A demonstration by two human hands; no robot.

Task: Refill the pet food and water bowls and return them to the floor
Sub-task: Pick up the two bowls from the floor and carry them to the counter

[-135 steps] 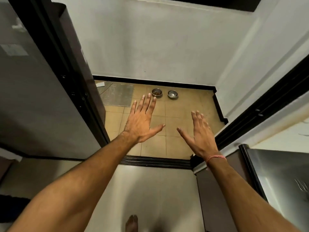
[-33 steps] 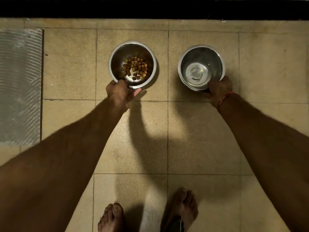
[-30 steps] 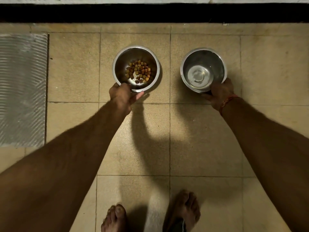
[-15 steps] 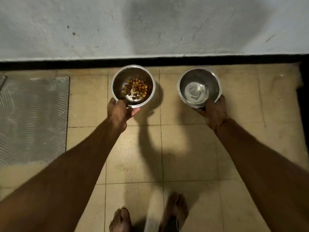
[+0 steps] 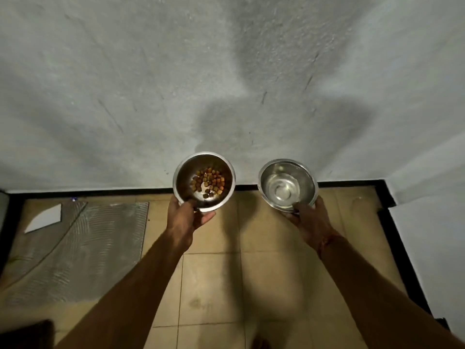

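I hold both round steel bowls level above the tiled floor [image 5: 214, 285]: left hand [image 5: 185, 217] grips the kibble bowl [image 5: 203, 181], right hand [image 5: 310, 219] grips the water bowl [image 5: 288, 185], preventing spills.

Food bowl [image 5: 204, 181] sits left of water bowl [image 5: 288, 185], apart, both held above the floor [image 5: 211, 285] w/ wall [image 5: 176, 71] behind. Left hand [image 5: 187, 217] grips food bowl's near rim; right hand [image 5: 312, 219] grips water bowl's. Kibble [image 5: 208, 182] in left bowl. Mat [image 5: 83, 248] on floor, far left.

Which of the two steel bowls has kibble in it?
The bowl gripped by the left hand; the right hand's bowl holds only water.
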